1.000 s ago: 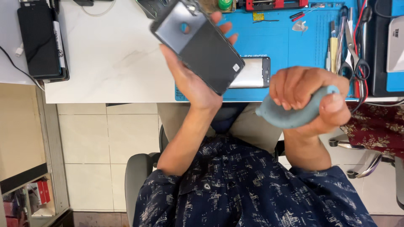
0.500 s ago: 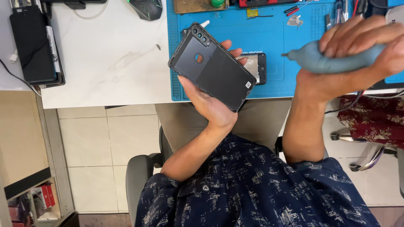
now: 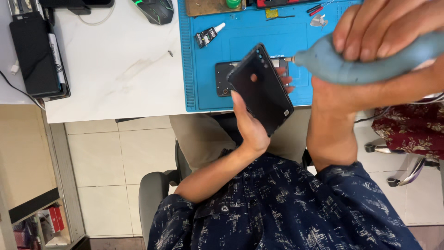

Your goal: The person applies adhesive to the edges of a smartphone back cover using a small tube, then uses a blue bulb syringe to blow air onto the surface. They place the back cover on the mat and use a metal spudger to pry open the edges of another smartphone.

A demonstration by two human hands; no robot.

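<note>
The left hand [image 3: 249, 122] is gripping a dark phone back cover [image 3: 261, 88], palm under its lower edge and fingers curling round the far side, so the cover is standing tilted on its long edge above the front of the blue work mat [image 3: 199, 69]. The right hand [image 3: 370, 51] is closing round a grey-blue rubber air blower [image 3: 351, 62], fingers pressing over the top of the bulb and the thumb side underneath. The blower's thin nozzle is pointing toward the left hand, its tip sitting just beside the upper edge of the cover; whether it is touching cannot be told. The two hands are close together but are not meeting.

Behind the left hand, partly hidden by the cover, a second flat dark phone part [image 3: 224, 76] is lying on the mat. Beyond the left hand, further up the mat, a small black glue tube [image 3: 208, 34] is lying at a slant. Farther out to the left of that hand, on the white table [image 3: 115, 69], a black mouse [image 3: 157, 9] and a stack of dark devices [image 3: 37, 53] are resting well apart. Beyond the right hand, small red-handled tools [image 3: 317, 8] are lying near the mat's far edge. Below both hands, the person's patterned dark shirt [image 3: 286, 208] is filling the view
</note>
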